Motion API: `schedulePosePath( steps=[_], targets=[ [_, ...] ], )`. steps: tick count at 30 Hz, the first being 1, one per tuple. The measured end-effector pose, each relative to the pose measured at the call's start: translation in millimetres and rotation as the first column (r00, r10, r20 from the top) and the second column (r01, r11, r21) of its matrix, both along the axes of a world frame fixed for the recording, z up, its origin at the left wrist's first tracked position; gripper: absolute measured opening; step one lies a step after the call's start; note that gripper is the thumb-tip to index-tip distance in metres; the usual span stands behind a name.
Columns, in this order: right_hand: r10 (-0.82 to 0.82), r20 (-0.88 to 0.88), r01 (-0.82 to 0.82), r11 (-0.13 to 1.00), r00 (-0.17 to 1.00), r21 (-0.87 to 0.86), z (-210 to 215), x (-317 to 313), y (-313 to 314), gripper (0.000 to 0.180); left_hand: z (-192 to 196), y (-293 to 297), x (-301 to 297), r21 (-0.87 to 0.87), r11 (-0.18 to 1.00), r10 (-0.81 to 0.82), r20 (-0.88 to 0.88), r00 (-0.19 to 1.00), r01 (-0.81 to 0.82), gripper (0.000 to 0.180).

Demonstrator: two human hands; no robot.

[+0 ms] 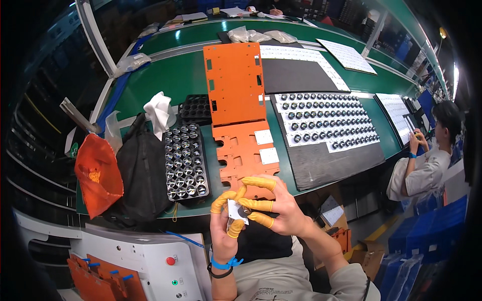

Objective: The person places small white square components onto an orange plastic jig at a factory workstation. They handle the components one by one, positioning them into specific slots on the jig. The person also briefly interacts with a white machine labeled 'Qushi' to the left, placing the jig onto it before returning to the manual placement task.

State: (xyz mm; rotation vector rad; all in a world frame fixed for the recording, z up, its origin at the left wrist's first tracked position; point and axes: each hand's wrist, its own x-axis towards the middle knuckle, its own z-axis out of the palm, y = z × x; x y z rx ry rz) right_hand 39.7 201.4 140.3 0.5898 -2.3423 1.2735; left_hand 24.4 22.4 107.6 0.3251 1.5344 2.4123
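Observation:
Yellow finger cots cover the fingertips of both hands. My left hand [224, 224] grips a small white square plate [234, 208] by its edges, thumb below and fingers above. My right hand [281, 208] closes its fingers on a dark round lens piece [243, 211] at the plate's right side. Whether the two pieces are joined is hidden by the fingers. Just beyond lies an orange fixture [236, 155] with two white square plates [269, 155] on it; its hinged orange lid [234, 85] stands raised behind.
Left of the fixture sits a black tray [205, 170] of shiny lenses. Rows of lens-topped white plates [321, 118] rest on a dark foam mat [336, 165] to the right. An orange bag [100, 175] and dark bag [143, 170] are at left. A co-worker [427, 160] works at far right.

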Motion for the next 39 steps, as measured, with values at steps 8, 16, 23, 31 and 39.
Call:
schedulePosePath(
  steps=[8, 16, 23, 31, 39],
  targets=[
    [-0.024, -0.027, 0.026, 0.998, 0.999, 0.061, -11, -2, 3, 0.04, -13, 1, -5, 0.063, 0.997, -0.048, 0.051, 0.998, 0.045, 0.068],
    [-0.327, -0.273, 0.371, 0.92, 0.905, 0.127, -25, 1, -5, 0.041, -15, 25, 1, 0.086, 0.992, -0.105, 0.208, 0.973, 0.089, 0.055],
    [-0.59, -0.208, 0.608, 0.794, 0.78, 0.028, -32, -4, 47, 0.023, -16, 41, 4, 0.113, 0.986, -0.149, 0.218, 0.964, 0.126, 0.054],
    [-0.233, 0.748, 0.262, 0.962, 0.622, 0.081, -45, -27, 107, 0.047, -11, 32, -4, 0.113, 0.99, -0.102, 0.212, 0.972, 0.079, 0.045],
    [-0.2, 0.907, 0.023, 0.978, 0.37, 0.206, -16, -59, 107, 0.048, -22, 36, 4, 0.368, 0.929, -0.163, 0.315, 0.935, 0.038, 0.039]
  ],
)
